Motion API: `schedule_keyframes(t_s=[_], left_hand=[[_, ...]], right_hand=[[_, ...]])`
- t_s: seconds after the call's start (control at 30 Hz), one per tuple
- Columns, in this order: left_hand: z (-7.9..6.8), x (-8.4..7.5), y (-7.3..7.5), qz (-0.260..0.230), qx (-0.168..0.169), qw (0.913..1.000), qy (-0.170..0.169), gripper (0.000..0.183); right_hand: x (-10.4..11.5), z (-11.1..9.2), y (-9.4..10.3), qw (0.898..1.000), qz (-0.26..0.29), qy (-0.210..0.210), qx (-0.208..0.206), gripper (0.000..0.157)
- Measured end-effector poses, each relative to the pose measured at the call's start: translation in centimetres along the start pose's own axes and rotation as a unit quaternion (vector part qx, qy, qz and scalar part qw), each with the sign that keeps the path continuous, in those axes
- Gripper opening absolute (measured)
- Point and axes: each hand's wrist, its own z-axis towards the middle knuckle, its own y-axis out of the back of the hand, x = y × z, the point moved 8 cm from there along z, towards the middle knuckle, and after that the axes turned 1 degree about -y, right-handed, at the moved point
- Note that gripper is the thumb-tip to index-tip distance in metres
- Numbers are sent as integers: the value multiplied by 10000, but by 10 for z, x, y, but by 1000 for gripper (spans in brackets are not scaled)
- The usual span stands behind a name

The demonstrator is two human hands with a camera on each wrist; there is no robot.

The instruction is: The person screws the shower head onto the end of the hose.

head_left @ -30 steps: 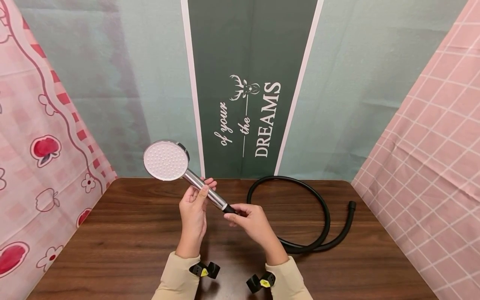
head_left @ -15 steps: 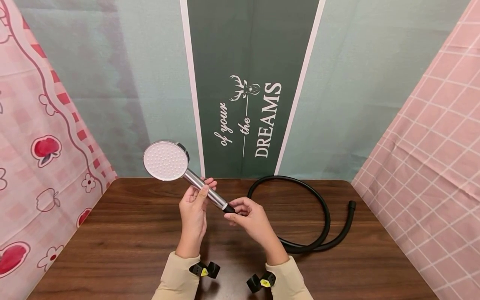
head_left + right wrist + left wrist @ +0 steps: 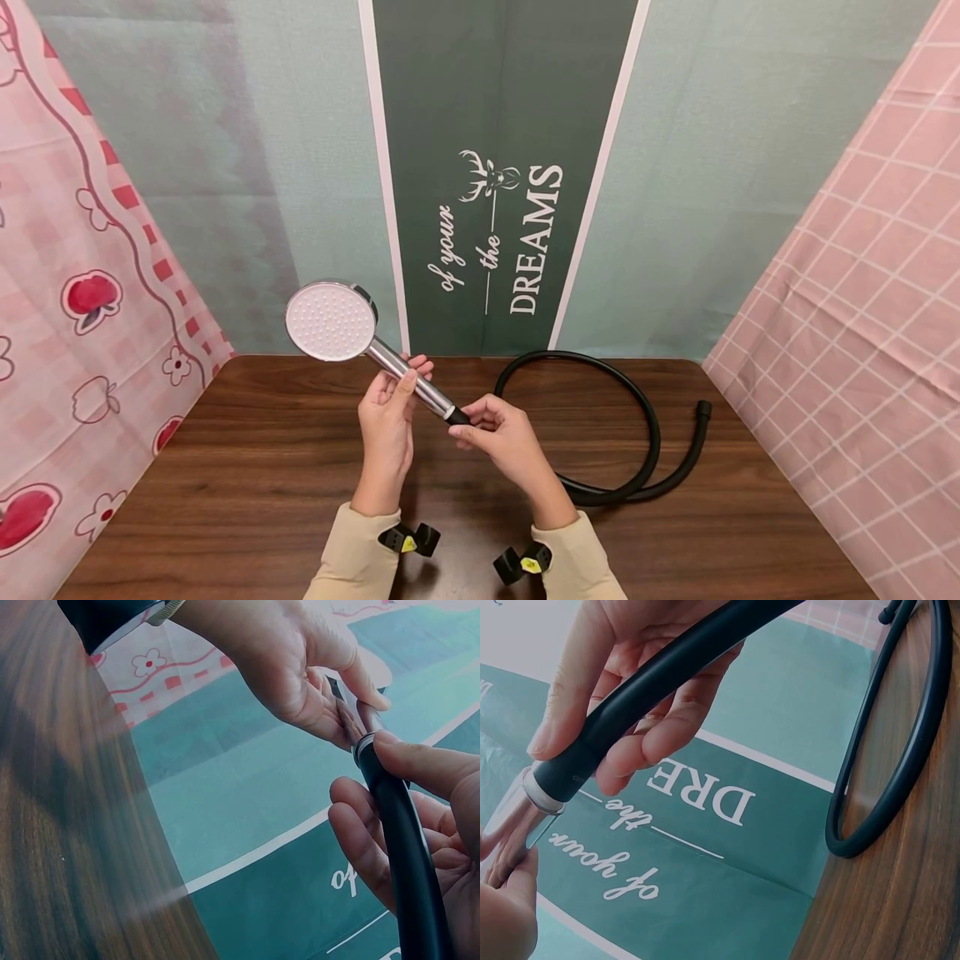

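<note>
In the head view a shower head [image 3: 331, 322] with a round white nozzle face and a chrome handle is held up over the table, tilted to the upper left. My left hand [image 3: 388, 417] grips the middle of its handle, thumb on top. My right hand [image 3: 504, 437] pinches the black end fitting of a shower hose [image 3: 651, 417] where it meets the handle's lower end. A white ring [image 3: 541, 791] shows between chrome and black fitting in the left wrist view. The right wrist view shows the black hose end [image 3: 386, 791] between thumb and fingers.
The hose lies looped on the brown wooden table [image 3: 247, 467] at right, its free end [image 3: 703, 410] pointing away. Behind stands a green cloth [image 3: 480, 83] with white lettering. Pink patterned cloths hang at left [image 3: 97, 358] and right [image 3: 862, 333].
The right fingers shift slightly around the black hose fitting, the index finger lifting a little. The shower head, left hand and looped hose stay almost where they were.
</note>
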Motion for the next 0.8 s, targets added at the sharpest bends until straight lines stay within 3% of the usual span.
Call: schedule_keyframes(t_s=[0.8], left_hand=[[-1, 1, -1, -32, -17, 10000, 18, 24]], right_hand=[[-5, 1, -1, 9998, 100, 18, 198, 25]])
